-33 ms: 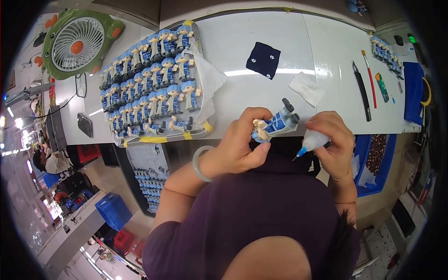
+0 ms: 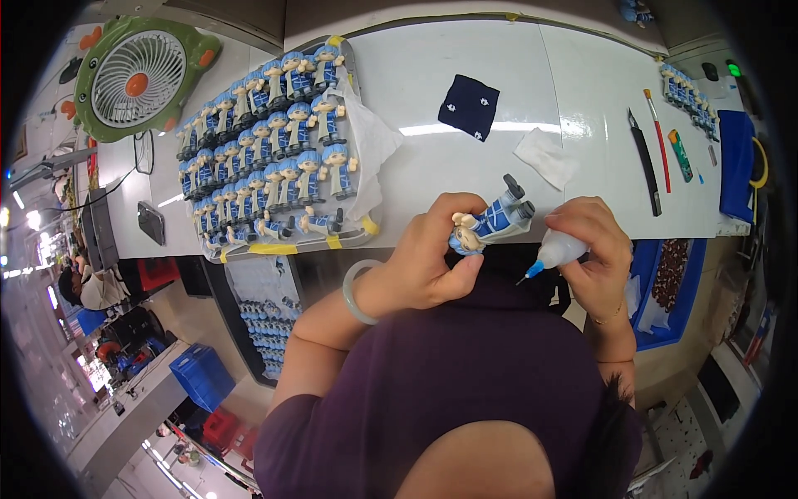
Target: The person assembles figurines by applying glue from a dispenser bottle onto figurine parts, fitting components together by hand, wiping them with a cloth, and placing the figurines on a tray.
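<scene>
My left hand (image 2: 434, 264) is closed round the head of a blue-haired figurine (image 2: 496, 220) in a blue and white outfit. The figurine lies tilted, its dark shoes pointing up and away from me. In my right hand (image 2: 600, 249) is a white squeeze bottle (image 2: 562, 248) with a blue needle tip. That tip points down and to the left, apart from the figurine. On the table beyond lie a dark blue cloth square (image 2: 470, 108) with small white pieces on it and a crumpled white wipe (image 2: 546, 160).
A tray (image 2: 291, 248) edged with yellow tape holds rows of similar figurines at left. Behind it stands a green fan (image 2: 137, 83); a phone (image 2: 150, 223) lies nearby. To the right are a black pen-like tool (image 2: 644, 162), a red brush (image 2: 661, 145) and a blue bin (image 2: 675, 333).
The bottle's needle tip has shifted very slightly to the left and up. Otherwise both hands and the figurine stay almost where they were.
</scene>
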`<state>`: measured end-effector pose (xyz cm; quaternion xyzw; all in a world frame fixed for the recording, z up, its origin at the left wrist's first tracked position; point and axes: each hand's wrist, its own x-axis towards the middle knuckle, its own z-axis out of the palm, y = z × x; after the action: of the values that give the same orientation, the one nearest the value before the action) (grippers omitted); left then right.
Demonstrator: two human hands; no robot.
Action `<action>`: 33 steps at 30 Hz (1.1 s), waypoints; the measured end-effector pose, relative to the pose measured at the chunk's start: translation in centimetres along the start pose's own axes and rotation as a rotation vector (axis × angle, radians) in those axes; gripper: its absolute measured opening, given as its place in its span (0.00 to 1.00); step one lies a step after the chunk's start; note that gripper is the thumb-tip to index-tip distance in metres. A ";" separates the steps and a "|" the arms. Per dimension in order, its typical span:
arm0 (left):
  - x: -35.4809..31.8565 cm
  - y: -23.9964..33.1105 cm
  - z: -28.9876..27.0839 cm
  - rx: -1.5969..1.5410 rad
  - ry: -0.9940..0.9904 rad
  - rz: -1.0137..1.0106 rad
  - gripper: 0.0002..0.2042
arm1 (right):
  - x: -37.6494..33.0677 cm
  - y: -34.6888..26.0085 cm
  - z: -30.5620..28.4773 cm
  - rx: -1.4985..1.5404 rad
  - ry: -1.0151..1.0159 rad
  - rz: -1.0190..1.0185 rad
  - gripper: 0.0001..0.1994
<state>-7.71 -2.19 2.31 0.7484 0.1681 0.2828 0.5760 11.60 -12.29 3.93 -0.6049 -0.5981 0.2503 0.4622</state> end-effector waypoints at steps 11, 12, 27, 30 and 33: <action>0.1 0.3 0.5 0.125 0.034 0.018 0.21 | -0.5 0.2 0.2 0.202 0.081 0.089 0.14; 0.1 0.2 0.6 0.103 0.021 0.019 0.20 | -0.3 0.0 0.5 0.411 0.114 0.170 0.14; 0.1 0.2 0.4 -0.007 -0.134 -0.109 0.19 | 3.7 1.6 1.5 0.965 -0.217 0.361 0.19; 0.4 -0.1 0.6 0.000 -0.198 -0.049 0.19 | 4.4 1.6 1.2 0.952 -0.300 0.316 0.19; 0.6 -0.1 0.6 0.087 -0.188 0.025 0.19 | 4.8 1.4 1.0 0.927 -0.318 0.309 0.19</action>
<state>-6.86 -2.27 2.24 0.7979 0.1163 0.2110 0.5526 12.15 -7.28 3.47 -0.3723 -0.3907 0.6435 0.5428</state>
